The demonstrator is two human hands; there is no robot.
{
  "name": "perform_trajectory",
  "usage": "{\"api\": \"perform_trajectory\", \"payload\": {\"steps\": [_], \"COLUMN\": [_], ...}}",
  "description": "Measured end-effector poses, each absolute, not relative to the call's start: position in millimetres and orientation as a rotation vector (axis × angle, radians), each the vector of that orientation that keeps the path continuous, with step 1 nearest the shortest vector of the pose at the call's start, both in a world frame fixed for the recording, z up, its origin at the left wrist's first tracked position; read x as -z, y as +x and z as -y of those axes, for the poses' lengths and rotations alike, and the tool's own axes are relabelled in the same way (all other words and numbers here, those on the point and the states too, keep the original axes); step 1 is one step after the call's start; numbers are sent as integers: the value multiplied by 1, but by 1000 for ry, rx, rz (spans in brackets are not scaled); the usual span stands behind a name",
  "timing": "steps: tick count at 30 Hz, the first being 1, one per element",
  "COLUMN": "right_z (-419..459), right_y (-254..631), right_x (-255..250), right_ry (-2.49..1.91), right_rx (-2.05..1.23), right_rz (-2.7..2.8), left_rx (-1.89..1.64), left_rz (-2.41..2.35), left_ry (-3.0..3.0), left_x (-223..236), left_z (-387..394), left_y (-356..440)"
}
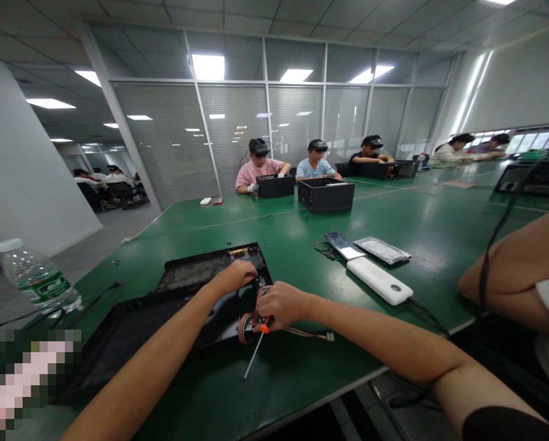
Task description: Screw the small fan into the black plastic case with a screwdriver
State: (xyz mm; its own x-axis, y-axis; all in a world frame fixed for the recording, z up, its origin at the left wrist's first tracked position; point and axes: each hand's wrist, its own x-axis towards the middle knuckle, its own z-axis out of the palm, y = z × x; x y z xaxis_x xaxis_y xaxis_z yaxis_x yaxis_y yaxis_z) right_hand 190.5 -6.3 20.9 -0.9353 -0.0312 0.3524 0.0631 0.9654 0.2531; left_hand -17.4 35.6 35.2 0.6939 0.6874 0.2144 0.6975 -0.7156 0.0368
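My right hand [281,304] is closed around a screwdriver [264,329] with an orange and black handle; its shaft points down toward the table's front edge. Multicoloured wires [245,327] loop beside and under that hand, and a loose end with a white connector [330,336] trails to the right. My left hand [238,275] has its fingers bent together at the right wall of an open black metal case [196,272]; what they pinch is hidden. A black panel or case part [118,331] lies to the left, partly behind my left forearm.
A water bottle [40,278] stands at the left. Right of the case lie a white power bank [379,280], a phone [343,245] and a wrapped flat packet [382,250]. Across the green table [283,236] people work at black cases [325,195]. Another person's arm [517,269] rests at the right.
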Motion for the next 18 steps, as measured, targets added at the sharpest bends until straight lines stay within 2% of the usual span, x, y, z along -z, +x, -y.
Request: {"api": "perform_trajectory", "payload": {"steps": [18], "right_z": [5], "right_y": [190], "right_x": [-19], "right_ry": [-27], "right_rx": [337], "right_rz": [2765], "left_rx": [154], "left_rz": [1232], "left_ry": [-2729], "left_x": [-33], "left_z": [-31], "left_y": [-15]}}
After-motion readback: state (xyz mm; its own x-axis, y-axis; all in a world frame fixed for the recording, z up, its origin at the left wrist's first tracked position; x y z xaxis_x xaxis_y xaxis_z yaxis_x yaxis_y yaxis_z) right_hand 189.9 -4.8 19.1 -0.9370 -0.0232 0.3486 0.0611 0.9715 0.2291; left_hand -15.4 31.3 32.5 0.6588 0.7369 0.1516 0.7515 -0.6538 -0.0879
